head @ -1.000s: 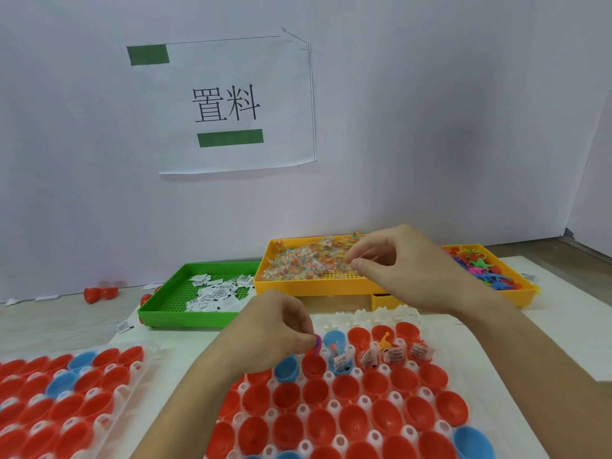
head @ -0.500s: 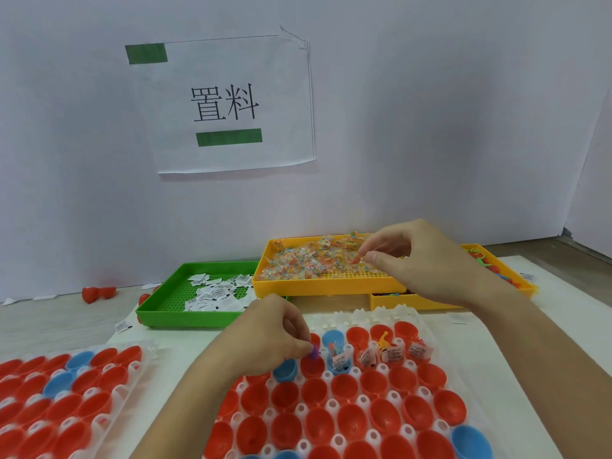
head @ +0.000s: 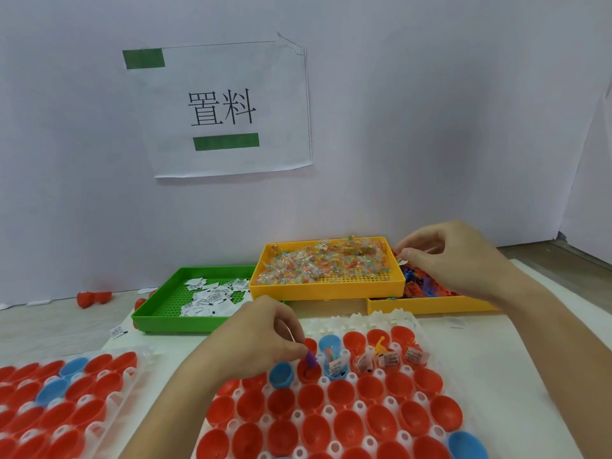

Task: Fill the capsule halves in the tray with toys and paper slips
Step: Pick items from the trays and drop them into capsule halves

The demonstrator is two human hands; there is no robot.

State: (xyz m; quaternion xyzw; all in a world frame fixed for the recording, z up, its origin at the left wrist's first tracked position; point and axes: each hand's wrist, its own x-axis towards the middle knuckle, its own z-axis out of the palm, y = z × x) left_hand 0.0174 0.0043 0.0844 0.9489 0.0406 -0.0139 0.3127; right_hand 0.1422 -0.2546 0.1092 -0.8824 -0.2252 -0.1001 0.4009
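The left grip is closed, pinching a little purple plastic toy at its fingertips. Right under the toy sits a red plastic capsule half in the white plastic tray on the table. The right grip is curled, pinching a small white paper slip, over the far yellow plastic tray of colourful toys, well apart from the left grip
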